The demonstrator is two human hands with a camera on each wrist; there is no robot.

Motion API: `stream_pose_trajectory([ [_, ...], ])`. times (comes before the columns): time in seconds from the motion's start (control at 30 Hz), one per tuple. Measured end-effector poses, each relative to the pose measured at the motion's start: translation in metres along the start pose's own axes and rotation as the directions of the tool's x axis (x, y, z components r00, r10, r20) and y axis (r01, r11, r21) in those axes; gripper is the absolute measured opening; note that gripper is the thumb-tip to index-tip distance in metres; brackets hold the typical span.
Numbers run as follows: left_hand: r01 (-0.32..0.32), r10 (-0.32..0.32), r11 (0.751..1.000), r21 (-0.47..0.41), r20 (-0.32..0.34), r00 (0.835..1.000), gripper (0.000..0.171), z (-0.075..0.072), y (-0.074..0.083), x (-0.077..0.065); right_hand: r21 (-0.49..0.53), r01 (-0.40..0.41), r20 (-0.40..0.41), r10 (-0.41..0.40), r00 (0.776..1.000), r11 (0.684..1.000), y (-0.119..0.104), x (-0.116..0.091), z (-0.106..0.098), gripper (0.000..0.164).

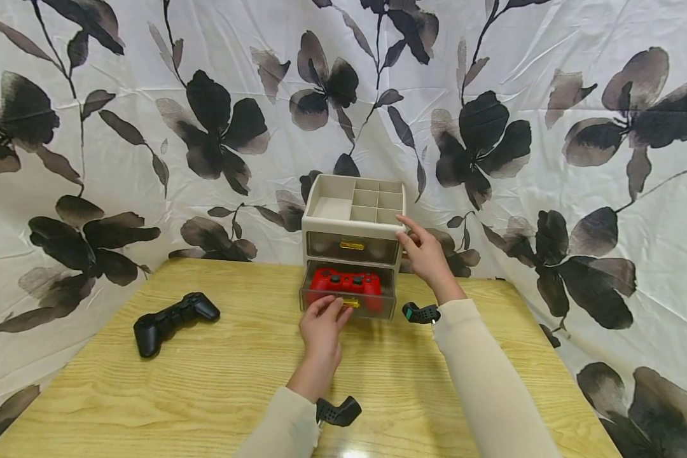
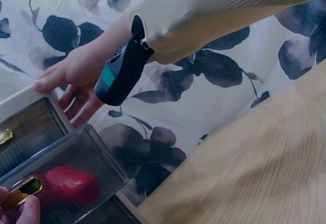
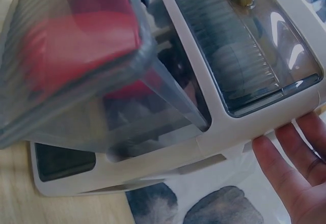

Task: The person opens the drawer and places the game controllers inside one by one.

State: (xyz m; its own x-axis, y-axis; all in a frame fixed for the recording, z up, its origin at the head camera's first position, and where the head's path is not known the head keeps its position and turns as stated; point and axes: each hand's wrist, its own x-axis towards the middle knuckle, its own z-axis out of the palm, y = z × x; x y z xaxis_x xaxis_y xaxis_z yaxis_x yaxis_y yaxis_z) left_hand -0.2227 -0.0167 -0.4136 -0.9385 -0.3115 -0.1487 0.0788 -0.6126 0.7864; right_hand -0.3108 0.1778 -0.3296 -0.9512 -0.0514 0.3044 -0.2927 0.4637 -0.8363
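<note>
A cream desktop organizer (image 1: 355, 226) stands against the cloth, with a compartmented top and smoky clear drawers. Its drawer below the top one is pulled out and holds a red game controller (image 1: 346, 283), also seen through the drawer wall in both wrist views. My left hand (image 1: 322, 327) pinches that drawer's gold handle (image 2: 24, 192) between thumb and fingers. At the organizer's upper right corner, my right hand (image 1: 429, 257) rests with fairly straight fingertips against the top edge and side. In the right wrist view its fingers (image 3: 285, 168) touch the cream side wall.
A black game controller (image 1: 174, 321) lies on the wooden table (image 1: 217, 394) at the left. Behind the table hangs a white floral cloth (image 1: 223, 38). The closed top drawer has its own gold handle (image 1: 352, 245). Black cameras (image 1: 339, 411) are worn on both wrists.
</note>
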Motion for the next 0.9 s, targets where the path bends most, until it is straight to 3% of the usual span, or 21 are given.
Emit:
stream_pose_trajectory([
  [0.9,0.069,-0.069,0.997,-0.018,-0.013,0.998,0.014,0.011,0.000,0.023,-0.012,0.004,-0.007,-0.004,1.000,1.000,-0.001,-0.001,-0.001,0.046],
])
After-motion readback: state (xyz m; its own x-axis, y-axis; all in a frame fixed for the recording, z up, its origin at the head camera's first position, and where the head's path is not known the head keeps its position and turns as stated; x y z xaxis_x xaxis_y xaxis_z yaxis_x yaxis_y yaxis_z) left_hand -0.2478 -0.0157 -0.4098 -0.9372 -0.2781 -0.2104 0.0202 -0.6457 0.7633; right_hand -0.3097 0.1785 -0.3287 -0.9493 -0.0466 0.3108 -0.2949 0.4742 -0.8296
